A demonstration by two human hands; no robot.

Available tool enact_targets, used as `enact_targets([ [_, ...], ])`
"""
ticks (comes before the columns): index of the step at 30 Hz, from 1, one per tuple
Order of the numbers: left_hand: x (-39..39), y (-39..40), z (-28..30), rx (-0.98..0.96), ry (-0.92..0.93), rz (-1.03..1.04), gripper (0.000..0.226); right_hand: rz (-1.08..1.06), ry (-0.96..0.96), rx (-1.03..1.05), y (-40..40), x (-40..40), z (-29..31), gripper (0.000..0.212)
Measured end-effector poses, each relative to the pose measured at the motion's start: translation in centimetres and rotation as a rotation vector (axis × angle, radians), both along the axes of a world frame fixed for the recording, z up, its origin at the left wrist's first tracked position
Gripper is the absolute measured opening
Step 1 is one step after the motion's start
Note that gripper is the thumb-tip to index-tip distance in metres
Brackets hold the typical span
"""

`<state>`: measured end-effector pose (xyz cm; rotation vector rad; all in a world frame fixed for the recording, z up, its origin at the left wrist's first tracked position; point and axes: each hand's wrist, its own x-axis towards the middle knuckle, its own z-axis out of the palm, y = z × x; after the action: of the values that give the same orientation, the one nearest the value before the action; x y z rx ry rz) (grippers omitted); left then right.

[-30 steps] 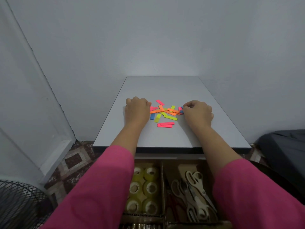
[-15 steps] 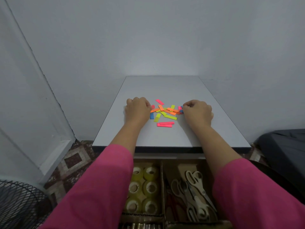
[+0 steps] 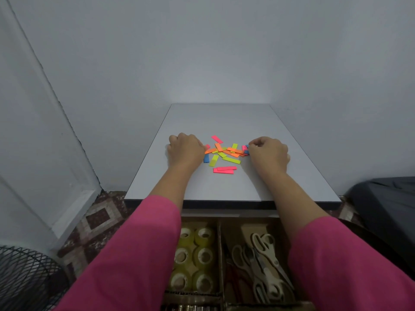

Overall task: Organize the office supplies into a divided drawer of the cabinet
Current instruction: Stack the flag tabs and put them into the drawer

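The left hand (image 3: 185,150) and right hand (image 3: 268,152) were seen knuckles-up with fingers curled under; what they gripped could not be told. Between them, touching both, the coloured paper strips (image 3: 224,153) were scattered mid-cabinet top (image 3: 224,122), nearer its front edge.

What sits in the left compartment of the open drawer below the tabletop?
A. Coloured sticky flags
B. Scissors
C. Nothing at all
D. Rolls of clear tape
D: the left compartment holds rolls of clear tape in two columns, the scissors lie in the right compartment, and the coloured sticky flags lie up on the tabletop.
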<state>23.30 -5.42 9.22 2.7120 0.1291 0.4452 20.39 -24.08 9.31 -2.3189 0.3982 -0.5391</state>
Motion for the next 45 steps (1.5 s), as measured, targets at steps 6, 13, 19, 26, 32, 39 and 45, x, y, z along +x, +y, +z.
enact_targets([
  [6, 1.3, -0.1, 2.5, 0.145, 0.185, -0.06, 0.036, -0.001, 0.006, 0.037, 0.0, 0.1, 0.1, 0.021],
  [13, 2.0, 0.1, 1.9, -0.036, 0.185, -0.12, 0.017, 0.006, 0.002, 0.05, 0.0, 0.1, 0.1, 0.021],
  [19, 1.6, 0.3, 0.9, -0.741, 0.027, -0.219, 0.011, 0.008, -0.004, 0.051, 0.0, 0.1, 0.1, 0.021],
  [26, 1.3, 0.3, 1.3, -0.771, -0.009, -0.21, 0.011, 0.01, 0.01, 0.05, 0.0, 0.1, 0.2, 0.022],
  [32, -2.9, -1.1, 3.1, -0.864, 0.145, -0.465, 0.01, 0.007, 0.009, 0.045, 0.0, 0.1, 0.3, 0.023],
  [39, -5.5, -1.8, 1.7, -0.553, 0.162, -0.527, 0.009, 0.007, 0.004, 0.037, 0.0, 0.0, 0.3, 0.023],
  [45, -3.1, -1.6, 2.3, -0.759, 0.062, -0.422, 0.007, 0.007, 0.008, 0.038, -0.1, 0.2, 0.3, 0.023],
])
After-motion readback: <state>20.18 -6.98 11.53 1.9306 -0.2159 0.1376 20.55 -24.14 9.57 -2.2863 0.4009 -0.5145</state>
